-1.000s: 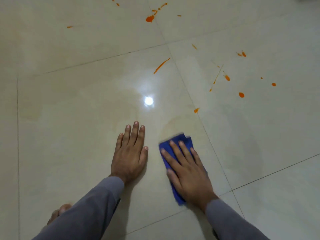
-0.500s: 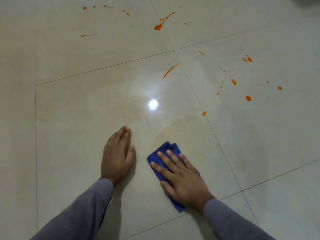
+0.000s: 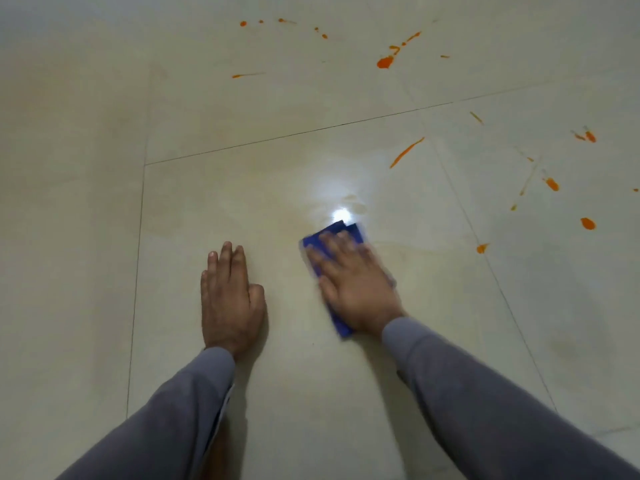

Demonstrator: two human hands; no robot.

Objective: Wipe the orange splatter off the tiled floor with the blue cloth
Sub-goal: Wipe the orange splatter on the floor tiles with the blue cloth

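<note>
My right hand [image 3: 353, 285] lies flat with straight fingers on the folded blue cloth [image 3: 330, 235], pressing it against the cream tiled floor [image 3: 311, 375]; the hand is motion-blurred and covers most of the cloth. My left hand [image 3: 230, 296] rests palm-down on the tile to the left, fingers straight and together. Orange splatter lies ahead: a long streak [image 3: 407, 152] beyond the cloth, a blob [image 3: 384, 62] farther off, and drops to the right [image 3: 587, 223], with one on a grout line [image 3: 482, 248].
A bright lamp reflection [image 3: 341, 213] glares on the tile just beyond the cloth. Dark grout lines [image 3: 277, 138] cross the floor. More small orange streaks [image 3: 247, 75] sit at the far left of the splatter. Grey sleeves cover both forearms.
My right hand has slid the blue cloth forward and to the right, up to the lamp reflection. The view has shifted, showing more of the far splatter. My left hand stays planted.
</note>
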